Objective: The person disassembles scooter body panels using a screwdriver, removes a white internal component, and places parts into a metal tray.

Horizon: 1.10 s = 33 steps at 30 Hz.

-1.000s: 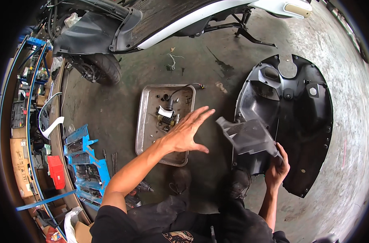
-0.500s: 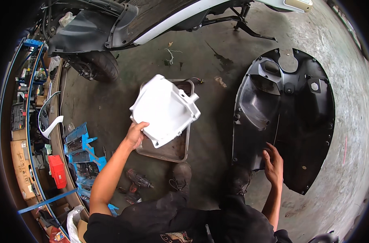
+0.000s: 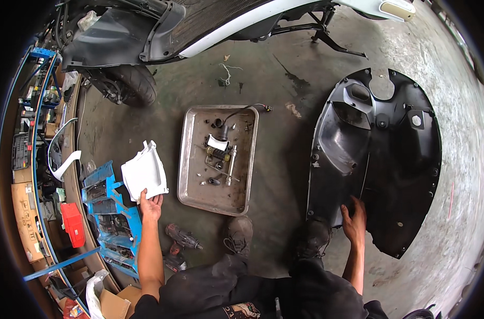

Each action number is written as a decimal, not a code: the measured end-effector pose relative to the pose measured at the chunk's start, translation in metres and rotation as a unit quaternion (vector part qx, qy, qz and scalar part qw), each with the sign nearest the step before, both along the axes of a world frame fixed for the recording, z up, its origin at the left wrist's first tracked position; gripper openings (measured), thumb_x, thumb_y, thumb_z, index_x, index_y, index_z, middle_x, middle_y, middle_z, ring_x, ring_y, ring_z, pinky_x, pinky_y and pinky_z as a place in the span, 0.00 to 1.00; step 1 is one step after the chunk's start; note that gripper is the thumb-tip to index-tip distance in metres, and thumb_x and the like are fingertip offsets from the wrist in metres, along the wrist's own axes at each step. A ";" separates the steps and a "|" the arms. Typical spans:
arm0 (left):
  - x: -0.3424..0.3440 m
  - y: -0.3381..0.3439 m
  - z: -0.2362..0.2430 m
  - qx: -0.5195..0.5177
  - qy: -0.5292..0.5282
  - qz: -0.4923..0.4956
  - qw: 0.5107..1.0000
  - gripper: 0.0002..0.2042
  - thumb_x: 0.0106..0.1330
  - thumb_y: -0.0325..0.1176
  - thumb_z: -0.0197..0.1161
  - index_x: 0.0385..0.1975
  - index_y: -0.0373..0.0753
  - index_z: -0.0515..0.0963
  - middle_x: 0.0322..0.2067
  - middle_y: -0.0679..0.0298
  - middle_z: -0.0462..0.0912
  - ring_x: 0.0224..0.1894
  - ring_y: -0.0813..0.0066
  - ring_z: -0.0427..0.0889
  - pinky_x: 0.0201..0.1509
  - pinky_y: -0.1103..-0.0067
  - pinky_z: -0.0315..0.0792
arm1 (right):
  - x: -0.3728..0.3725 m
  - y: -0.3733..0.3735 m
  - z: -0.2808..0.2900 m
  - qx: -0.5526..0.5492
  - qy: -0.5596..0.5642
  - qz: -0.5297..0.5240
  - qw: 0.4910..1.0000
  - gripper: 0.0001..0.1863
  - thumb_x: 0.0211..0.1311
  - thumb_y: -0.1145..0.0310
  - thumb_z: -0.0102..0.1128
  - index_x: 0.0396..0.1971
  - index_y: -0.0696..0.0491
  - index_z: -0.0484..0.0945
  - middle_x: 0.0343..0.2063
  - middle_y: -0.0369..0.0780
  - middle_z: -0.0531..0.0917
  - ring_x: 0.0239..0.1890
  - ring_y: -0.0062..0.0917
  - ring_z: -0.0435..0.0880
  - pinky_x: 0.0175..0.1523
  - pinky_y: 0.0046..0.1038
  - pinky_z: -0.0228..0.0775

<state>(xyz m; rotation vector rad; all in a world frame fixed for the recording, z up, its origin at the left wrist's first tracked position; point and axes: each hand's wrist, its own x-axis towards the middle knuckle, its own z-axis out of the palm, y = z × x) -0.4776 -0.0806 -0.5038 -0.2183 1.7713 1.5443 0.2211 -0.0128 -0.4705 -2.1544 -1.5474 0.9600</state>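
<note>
My left hand [image 3: 151, 204] grips the near edge of a white plastic scooter panel [image 3: 144, 173], low over the concrete floor at my left, beside a blue parts rack [image 3: 109, 212]. My right hand [image 3: 353, 218] rests on the near lower edge of a large black scooter body shell [image 3: 380, 159] that lies flat on the floor at my right. Between them sits a metal tray [image 3: 191, 196] holding screws, a spring and small parts.
A scooter [image 3: 146, 32] on its stand fills the far side, its wheel [image 3: 126, 85] at far left. A cordless drill [image 3: 181, 239] lies near my shoes [image 3: 241, 234]. Shelves with boxes and a red case [image 3: 72, 223] line the left wall.
My left hand lifted the white panel from over the tray and carried it left and down toward the floor by the blue rack. My right hand stayed on the black shell.
</note>
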 end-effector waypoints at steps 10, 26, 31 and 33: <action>0.021 0.008 -0.004 0.050 0.028 -0.051 0.997 0.26 0.66 0.45 0.64 0.61 0.43 0.69 0.58 0.62 0.75 0.59 0.63 0.75 0.64 0.63 0.68 | 0.007 -0.019 -0.002 0.003 -0.001 -0.029 1.000 0.25 0.64 0.63 0.63 0.57 0.59 0.74 0.54 0.52 0.77 0.59 0.47 0.75 0.63 0.41 0.67; 0.120 0.069 0.033 0.069 0.162 -0.226 0.958 0.27 0.72 0.43 0.60 0.67 0.40 0.62 0.60 0.60 0.74 0.59 0.68 0.77 0.52 0.67 0.82 | 0.005 -0.012 -0.008 -0.008 0.018 -0.006 1.000 0.24 0.65 0.61 0.62 0.58 0.57 0.74 0.55 0.51 0.76 0.59 0.47 0.75 0.63 0.40 0.67; 0.065 0.062 0.061 -0.050 0.577 -0.320 0.749 0.28 0.75 0.44 0.55 0.68 0.32 0.61 0.65 0.54 0.69 0.67 0.60 0.69 0.66 0.63 0.70 | 0.004 -0.019 -0.008 -0.040 0.010 -0.020 0.999 0.24 0.66 0.61 0.62 0.59 0.57 0.74 0.56 0.50 0.77 0.60 0.44 0.75 0.63 0.39 0.67; 0.077 0.067 0.076 -0.121 0.694 -0.346 0.619 0.31 0.70 0.36 0.61 0.72 0.44 0.59 0.72 0.53 0.56 0.71 0.48 0.62 0.69 0.63 0.65 | 0.008 -0.020 -0.007 -0.034 0.010 -0.029 0.999 0.25 0.66 0.62 0.62 0.59 0.57 0.74 0.56 0.50 0.77 0.59 0.44 0.75 0.63 0.39 0.66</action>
